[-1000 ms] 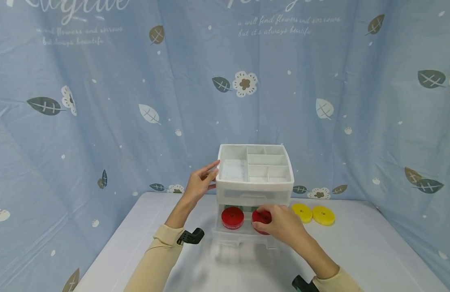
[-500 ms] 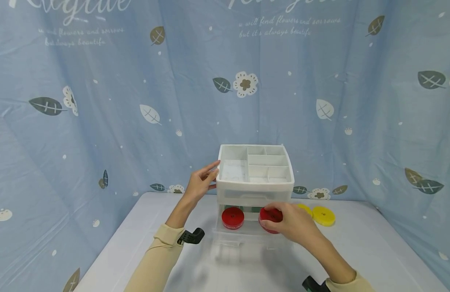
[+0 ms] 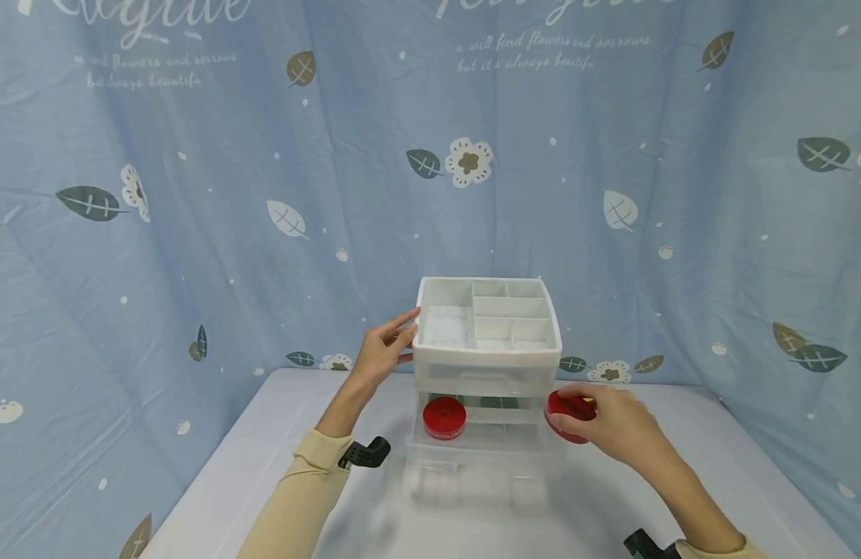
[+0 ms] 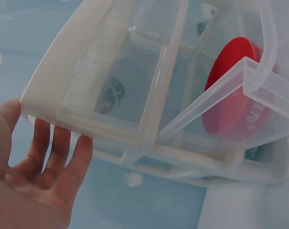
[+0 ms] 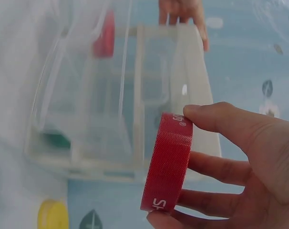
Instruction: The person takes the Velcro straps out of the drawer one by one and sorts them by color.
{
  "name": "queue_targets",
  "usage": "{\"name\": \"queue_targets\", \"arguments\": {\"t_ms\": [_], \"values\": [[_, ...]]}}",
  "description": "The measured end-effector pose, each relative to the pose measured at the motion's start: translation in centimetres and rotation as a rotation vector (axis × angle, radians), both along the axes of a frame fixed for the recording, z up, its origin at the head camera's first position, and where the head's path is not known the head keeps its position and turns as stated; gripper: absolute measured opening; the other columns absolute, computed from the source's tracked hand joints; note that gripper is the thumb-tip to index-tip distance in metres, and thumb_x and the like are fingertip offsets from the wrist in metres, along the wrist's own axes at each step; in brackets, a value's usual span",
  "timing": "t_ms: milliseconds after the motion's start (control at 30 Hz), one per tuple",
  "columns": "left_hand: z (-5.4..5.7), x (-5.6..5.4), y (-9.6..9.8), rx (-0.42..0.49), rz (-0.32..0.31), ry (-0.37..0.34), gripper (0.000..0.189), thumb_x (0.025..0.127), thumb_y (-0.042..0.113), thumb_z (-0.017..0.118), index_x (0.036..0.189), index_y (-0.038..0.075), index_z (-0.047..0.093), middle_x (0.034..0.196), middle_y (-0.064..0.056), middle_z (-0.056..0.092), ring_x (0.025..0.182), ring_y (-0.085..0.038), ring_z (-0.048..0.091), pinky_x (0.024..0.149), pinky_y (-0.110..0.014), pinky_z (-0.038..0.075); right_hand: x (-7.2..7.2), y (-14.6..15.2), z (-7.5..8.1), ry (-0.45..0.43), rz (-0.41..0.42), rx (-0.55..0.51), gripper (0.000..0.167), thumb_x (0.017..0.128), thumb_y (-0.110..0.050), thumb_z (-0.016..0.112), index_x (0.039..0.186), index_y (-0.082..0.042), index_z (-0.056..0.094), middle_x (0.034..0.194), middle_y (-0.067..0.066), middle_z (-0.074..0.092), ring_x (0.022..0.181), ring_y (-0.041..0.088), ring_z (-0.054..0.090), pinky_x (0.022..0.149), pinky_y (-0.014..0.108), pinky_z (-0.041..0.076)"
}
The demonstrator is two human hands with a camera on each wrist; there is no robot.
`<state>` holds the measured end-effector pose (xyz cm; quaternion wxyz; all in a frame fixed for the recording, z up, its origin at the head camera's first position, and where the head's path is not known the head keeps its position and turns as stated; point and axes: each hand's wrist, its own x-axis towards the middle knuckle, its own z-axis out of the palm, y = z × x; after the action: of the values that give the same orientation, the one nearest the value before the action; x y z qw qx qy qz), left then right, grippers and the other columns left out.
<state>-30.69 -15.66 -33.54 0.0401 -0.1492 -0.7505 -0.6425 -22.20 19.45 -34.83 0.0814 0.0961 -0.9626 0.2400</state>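
A white drawer organizer (image 3: 486, 373) stands on the table, its lower clear drawer (image 3: 475, 462) pulled out. My left hand (image 3: 380, 353) rests against the organizer's left side, thumb near the top rim and fingers spread along the side. One roll of red tape (image 3: 444, 418) lies in the left part of that drawer. My right hand (image 3: 622, 423) pinches another roll of red tape (image 5: 168, 164) between thumb and fingers, off the drawer's right side. White lettering shows on the held roll's woven band.
A yellow roll (image 5: 53, 215) lies to the right of the organizer; in the head view the right hand mostly hides that area. The organizer's top tray (image 3: 447, 324) has several compartments. A patterned blue curtain (image 3: 360, 217) hangs behind the white table (image 3: 276, 435).
My right hand has carried one red tape roll from the open drawer out to the right, coming in front of the yellow rolls. The left hand has stayed in place.
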Motion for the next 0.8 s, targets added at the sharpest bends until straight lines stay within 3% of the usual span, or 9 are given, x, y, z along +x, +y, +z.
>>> {"name": "queue_targets", "arguments": {"t_ms": [200,433,500,733,800], "values": [[-0.1,-0.1,0.0,0.001,-0.007,-0.002,0.043,0.102,0.023,0.055,0.145,0.023,0.051,0.123,-0.026,0.06,0.1,-0.014,0.064,0.098,-0.046,0.056,-0.8,2.6,-1.4,-0.021,-0.04,-0.02,0.05,0.08,-0.043,0.079,0.116,-0.009,0.07,0.106,0.015,0.07,0.088,0.025,0.065,0.062,0.035,0.061],[-0.3,-0.3,0.0,0.011,-0.01,-0.011,0.043,0.102,0.022,0.055,0.145,0.023,0.051,0.12,-0.028,0.06,0.106,-0.029,0.067,0.098,-0.047,0.056,-2.6,4.6,-4.7,-0.054,-0.066,-0.018,0.054,0.081,-0.042,0.079,0.115,-0.002,0.069,0.104,0.019,0.071,0.083,0.024,0.064,0.061,0.037,0.062],[-0.3,-0.2,0.0,0.01,-0.004,-0.01,0.043,0.102,0.022,0.055,0.145,0.023,0.051,0.12,-0.028,0.06,0.103,-0.028,0.068,0.097,-0.046,0.056,-3.2,4.9,-5.7,-0.063,-0.076,-0.017,0.054,0.081,-0.043,0.078,0.114,-0.002,0.069,0.105,0.019,0.07,0.084,0.024,0.065,0.062,0.038,0.062],[-2.3,-2.2,-0.3,0.005,0.024,0.046,0.04,0.1,0.034,0.057,0.14,0.034,0.055,0.118,-0.021,0.062,0.101,-0.016,0.065,0.094,-0.042,0.059,-4.9,5.4,-8.7,-0.087,-0.117,0.02,0.054,0.079,-0.044,0.079,0.112,-0.002,0.07,0.105,0.019,0.07,0.084,0.026,0.064,0.065,0.043,0.062],[-2.2,-2.2,-0.2,0.012,0.018,0.033,0.04,0.1,0.031,0.057,0.14,0.033,0.055,0.12,-0.021,0.062,0.101,-0.015,0.065,0.095,-0.043,0.058,-5.3,5.4,-9.6,-0.101,-0.13,0.04,0.054,0.078,-0.043,0.08,0.112,-0.002,0.07,0.103,0.018,0.07,0.084,0.026,0.063,0.066,0.045,0.062]]}}
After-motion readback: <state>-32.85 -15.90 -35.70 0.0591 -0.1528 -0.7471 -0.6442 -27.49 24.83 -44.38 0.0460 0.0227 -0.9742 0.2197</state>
